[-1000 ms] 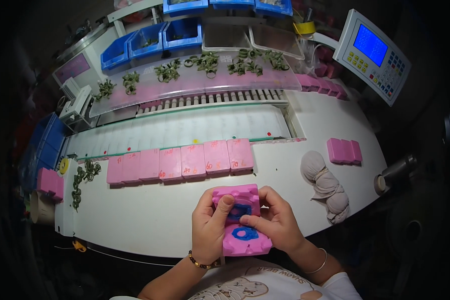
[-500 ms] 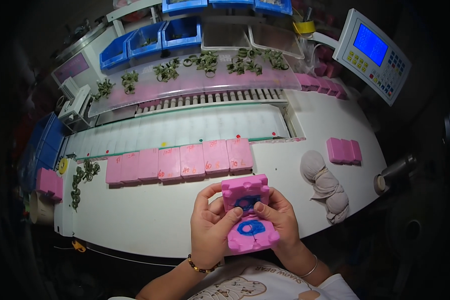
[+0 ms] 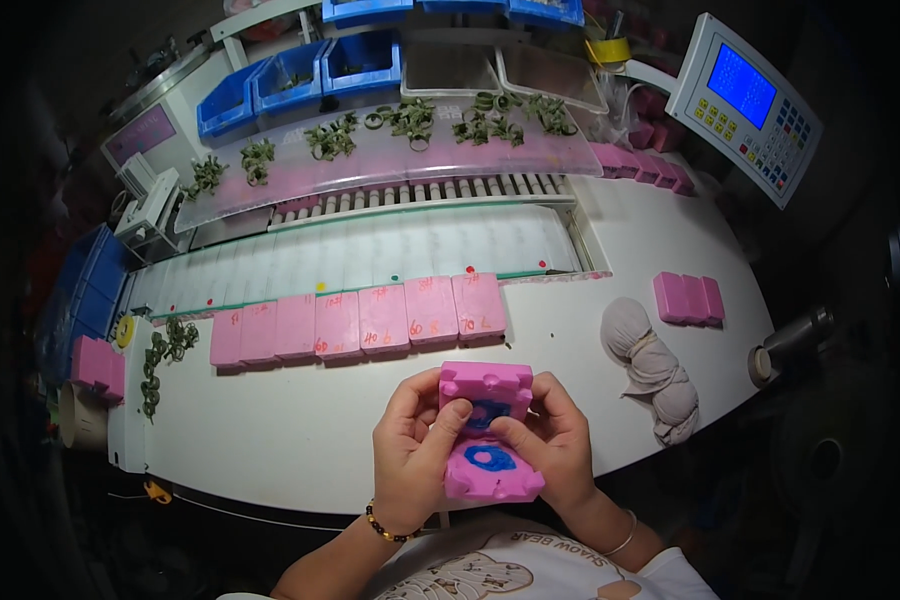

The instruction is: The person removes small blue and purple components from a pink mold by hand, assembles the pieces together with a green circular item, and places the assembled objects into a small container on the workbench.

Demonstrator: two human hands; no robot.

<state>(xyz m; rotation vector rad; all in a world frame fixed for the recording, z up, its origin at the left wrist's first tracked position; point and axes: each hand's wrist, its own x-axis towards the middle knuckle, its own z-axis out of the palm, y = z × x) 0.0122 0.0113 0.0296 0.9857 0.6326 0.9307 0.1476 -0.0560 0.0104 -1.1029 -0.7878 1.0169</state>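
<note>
A pink rubber mold [image 3: 490, 486] is held spread apart in front of me, its two halves one above the other. Blue ring-shaped patches [image 3: 490, 458] mark both inner faces, and knobs and notches line the edges. My left hand [image 3: 407, 445] grips its left side, thumb on the inner face of the upper half. From the right, my right hand [image 3: 560, 440] clasps it, thumb pressed near the fold between the halves. Most of my other fingers are hidden behind the mold. Beyond my hands stands a row of similar pink molds [image 3: 336, 324] with red handwriting.
Right of my hands lies a twisted grey cloth [image 3: 658, 372], with three pink blocks [image 3: 688, 298] behind it. Green ring-like pieces [image 3: 332, 138] sit in clusters on a clear shelf [image 3: 370, 178]. Blue bins [image 3: 360, 65] stand behind. A control panel [image 3: 745, 105] overhangs the right side.
Both hands and the mold have shifted slightly left. The upper half sits a little lower. My left thumb has slid up and left; my right thumb has moved down toward the fold.
</note>
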